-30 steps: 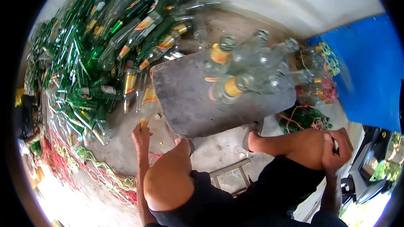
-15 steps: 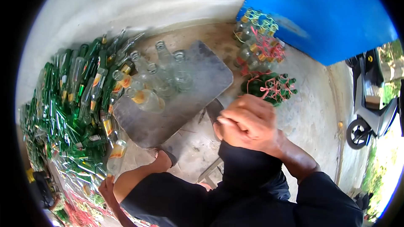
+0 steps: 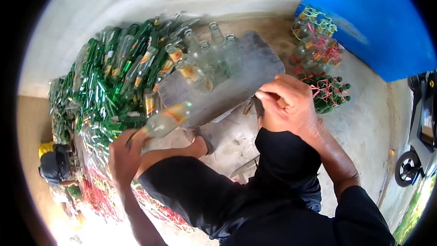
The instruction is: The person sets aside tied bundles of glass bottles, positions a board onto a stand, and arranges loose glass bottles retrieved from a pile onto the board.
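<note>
A clear glass bottle (image 3: 166, 120) with a yellow and orange label is held by its neck in my left hand (image 3: 125, 155); it tilts up and to the right, over the near left edge of the dark board (image 3: 214, 105). On the board stand several clear bottles (image 3: 230, 57), some with yellow labels at their necks. My right hand (image 3: 289, 105) is above my right knee, its fingers curled and the thumb close to the fingertips; whatever it may hold is too small to name.
A large heap of green and clear bottles (image 3: 98, 82) lies at the left. Red and pale cords (image 3: 95, 191) spread below it. Tied bundles of bottles (image 3: 325, 95) stand at the right near a blue panel (image 3: 364, 23). Another person (image 3: 57, 166) is at the far left.
My left hand has risen with the bottle, which now leans right toward the board. My right hand has lifted slightly off my knee, its fingers looser. The view has shifted.
</note>
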The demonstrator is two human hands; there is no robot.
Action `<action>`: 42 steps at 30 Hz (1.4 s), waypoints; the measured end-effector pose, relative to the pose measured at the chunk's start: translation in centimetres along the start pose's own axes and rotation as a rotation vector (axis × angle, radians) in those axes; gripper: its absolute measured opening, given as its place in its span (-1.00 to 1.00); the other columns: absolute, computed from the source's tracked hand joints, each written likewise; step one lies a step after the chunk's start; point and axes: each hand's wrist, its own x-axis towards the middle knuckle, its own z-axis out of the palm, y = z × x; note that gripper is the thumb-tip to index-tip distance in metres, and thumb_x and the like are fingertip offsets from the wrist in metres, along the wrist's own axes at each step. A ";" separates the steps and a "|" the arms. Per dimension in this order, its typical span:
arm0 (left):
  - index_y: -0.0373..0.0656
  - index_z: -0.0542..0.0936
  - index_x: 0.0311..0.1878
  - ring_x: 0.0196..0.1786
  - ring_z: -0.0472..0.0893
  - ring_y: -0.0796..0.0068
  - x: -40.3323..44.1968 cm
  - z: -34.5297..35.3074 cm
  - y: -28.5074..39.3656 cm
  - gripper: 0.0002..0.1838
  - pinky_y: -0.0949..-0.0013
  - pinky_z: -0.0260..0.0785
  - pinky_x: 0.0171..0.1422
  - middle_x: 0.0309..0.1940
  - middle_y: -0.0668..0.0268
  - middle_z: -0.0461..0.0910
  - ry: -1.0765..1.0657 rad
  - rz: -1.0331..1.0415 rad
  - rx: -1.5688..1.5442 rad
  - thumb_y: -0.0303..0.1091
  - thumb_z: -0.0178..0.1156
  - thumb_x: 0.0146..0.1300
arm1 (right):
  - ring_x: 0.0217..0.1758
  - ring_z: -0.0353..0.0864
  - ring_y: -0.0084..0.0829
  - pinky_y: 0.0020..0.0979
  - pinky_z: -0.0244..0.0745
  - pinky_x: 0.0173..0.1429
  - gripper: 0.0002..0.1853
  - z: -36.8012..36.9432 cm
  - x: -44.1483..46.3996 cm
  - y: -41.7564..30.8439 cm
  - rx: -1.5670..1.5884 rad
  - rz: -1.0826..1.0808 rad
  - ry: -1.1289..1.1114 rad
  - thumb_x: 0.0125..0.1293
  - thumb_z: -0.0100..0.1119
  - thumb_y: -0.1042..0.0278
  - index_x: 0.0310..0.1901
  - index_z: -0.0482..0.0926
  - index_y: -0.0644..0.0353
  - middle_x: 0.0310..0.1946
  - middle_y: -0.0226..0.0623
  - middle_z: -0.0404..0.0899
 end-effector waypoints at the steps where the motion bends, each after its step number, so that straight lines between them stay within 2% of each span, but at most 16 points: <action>1: -0.33 0.74 -0.09 -0.38 0.74 0.23 0.7 0.7 0.6 -0.76 0.24 0.50 -0.26 -0.34 0.03 0.77 0.049 0.177 -0.020 -0.31 0.33 0.41 | -0.49 0.59 -0.18 -0.22 0.46 -0.40 -0.88 0.0 0.4 0.3 0.011 -0.028 -0.021 0.23 0.45 0.53 -0.30 0.64 0.22 -0.53 -0.24 0.50; 2: -0.33 0.74 -0.14 -0.41 0.73 0.16 1.4 1.2 1.6 -0.78 0.23 0.50 -0.27 -0.38 0.02 0.75 0.024 0.261 -0.045 -0.32 0.34 0.39 | -0.47 0.60 -0.16 -0.21 0.47 -0.38 -0.85 0.1 0.7 0.3 0.027 -0.020 -0.082 0.23 0.46 0.51 -0.24 0.64 0.22 -0.49 -0.23 0.52; 3: -0.34 0.75 -0.13 -0.39 0.70 0.36 1.8 1.6 3.2 -0.77 0.26 0.52 -0.21 -0.39 0.10 0.76 -0.026 0.209 -0.039 -0.32 0.33 0.39 | -0.44 0.61 -0.15 -0.21 0.49 -0.36 -0.81 0.1 1.1 0.3 0.037 -0.013 -0.142 0.22 0.48 0.49 -0.19 0.64 0.23 -0.44 -0.22 0.54; 4: -0.33 0.75 -0.18 -0.42 0.72 0.18 2.4 2.5 4.0 -0.75 0.20 0.53 -0.22 -0.44 0.04 0.73 -0.003 0.267 -0.008 -0.28 0.33 0.38 | -0.41 0.63 -0.13 -0.19 0.50 -0.33 -0.77 0.1 1.6 0.0 0.034 -0.013 -0.202 0.22 0.49 0.46 -0.15 0.63 0.24 -0.39 -0.20 0.55; 7: -0.32 0.73 -0.26 -0.40 0.71 -0.06 4.0 4.7 6.5 -0.72 0.09 0.54 -0.21 -0.46 -0.03 0.69 -0.005 0.344 0.113 -0.23 0.33 0.36 | -0.32 0.68 -0.07 -0.13 0.54 -0.26 -0.68 1.3 3.2 -0.8 0.025 -0.018 -0.351 0.21 0.51 0.39 -0.06 0.61 0.25 -0.25 -0.15 0.58; 10: -0.32 0.69 -0.38 -0.35 0.71 -0.22 5.7 6.9 8.8 -0.66 -0.07 0.58 -0.13 -0.49 -0.14 0.67 -0.007 0.387 0.184 -0.19 0.27 0.34 | -0.23 0.71 0.04 -0.04 0.58 -0.15 -0.60 3.4 4.1 -0.8 -0.008 -0.016 -0.464 0.19 0.54 0.31 -0.01 0.61 0.27 -0.12 -0.11 0.61; 13: -0.32 0.69 -0.37 -0.31 0.71 -0.21 7.2 8.8 10.7 -0.67 -0.07 0.56 -0.12 -0.46 -0.13 0.66 0.001 0.425 0.115 -0.18 0.31 0.29 | -0.18 0.71 0.09 -0.03 0.60 -0.10 -0.56 5.5 4.6 0.2 -0.016 0.004 -0.497 0.13 0.57 0.27 -0.01 0.62 0.27 -0.05 -0.08 0.63; 16: -0.35 0.68 -0.41 -0.29 0.70 -0.27 7.8 10.8 12.3 -0.67 -0.12 0.57 -0.07 -0.46 -0.20 0.65 0.074 0.469 0.137 -0.21 0.24 0.25 | -0.17 0.71 0.02 -0.10 0.60 -0.08 -0.54 6.8 4.7 1.1 -0.043 0.006 -0.499 0.07 0.56 0.33 0.02 0.65 0.23 -0.10 -0.10 0.66; 20: -0.40 0.68 -0.42 -0.27 0.70 -0.31 9.3 12.4 13.9 -0.68 -0.14 0.58 -0.01 -0.40 -0.26 0.66 -0.017 0.503 0.128 -0.26 0.18 0.15 | -0.07 0.71 0.08 -0.04 0.61 -0.03 -0.74 8.9 5.0 3.3 -0.028 0.056 -0.392 0.11 0.33 0.44 -0.11 0.70 0.19 -0.24 -0.05 0.69; 24: -0.42 0.67 -0.41 -0.27 0.70 -0.30 10.0 13.1 14.9 -0.65 -0.13 0.59 -0.01 -0.42 -0.24 0.67 0.004 0.510 0.066 -0.22 0.21 0.12 | -0.13 0.71 0.08 -0.06 0.61 -0.07 -0.81 8.1 5.1 4.3 -0.054 0.093 -0.368 0.10 0.36 0.43 -0.22 0.68 0.20 -0.22 -0.10 0.70; 27: -0.41 0.67 -0.38 -0.28 0.71 -0.27 10.5 13.4 15.0 -0.62 -0.12 0.60 -0.03 -0.41 -0.20 0.68 0.001 0.487 -0.008 -0.16 0.31 0.12 | -0.15 0.71 0.07 -0.07 0.60 -0.09 -0.81 7.5 5.2 4.6 -0.114 0.123 -0.358 0.08 0.41 0.40 -0.26 0.67 0.19 -0.24 -0.11 0.70; 30: -0.38 0.70 -0.32 -0.30 0.71 -0.22 10.9 13.7 13.9 -0.57 -0.05 0.60 -0.10 -0.41 -0.13 0.70 0.040 0.562 -0.102 -0.09 0.42 0.11 | -0.22 0.69 0.03 -0.09 0.59 -0.12 -0.77 7.0 5.3 5.3 -0.192 0.161 -0.370 0.09 0.46 0.29 -0.28 0.64 0.18 -0.33 -0.12 0.68; 34: -0.36 0.73 -0.22 -0.38 0.73 0.12 10.6 12.3 11.8 -0.62 0.16 0.58 -0.23 -0.45 0.03 0.71 0.009 0.516 -0.260 -0.15 0.47 0.19 | -0.31 0.67 -0.11 -0.18 0.59 -0.14 -0.72 6.2 5.5 5.3 -0.168 0.323 -0.419 0.12 0.50 0.20 -0.25 0.65 0.17 -0.38 -0.17 0.67; 39: -0.35 0.75 -0.15 -0.54 0.62 0.58 10.3 10.5 7.9 -0.75 0.42 0.47 -0.43 -0.53 0.26 0.67 -0.023 0.416 -0.430 -0.30 0.39 0.37 | -0.32 0.69 -0.32 -0.27 0.61 -0.12 -0.68 6.0 5.5 5.6 -0.130 0.345 -0.426 0.12 0.54 0.17 -0.18 0.70 0.17 -0.37 -0.25 0.71; 42: -0.33 0.76 -0.12 -0.60 0.58 0.63 10.2 10.2 6.4 -0.76 0.47 0.41 -0.51 -0.54 0.32 0.64 -0.098 0.303 -0.568 -0.29 0.36 0.42 | -0.31 0.70 -0.35 -0.28 0.62 -0.11 -0.66 6.3 5.5 6.3 -0.141 0.368 -0.435 0.11 0.56 0.18 -0.19 0.70 0.19 -0.36 -0.27 0.72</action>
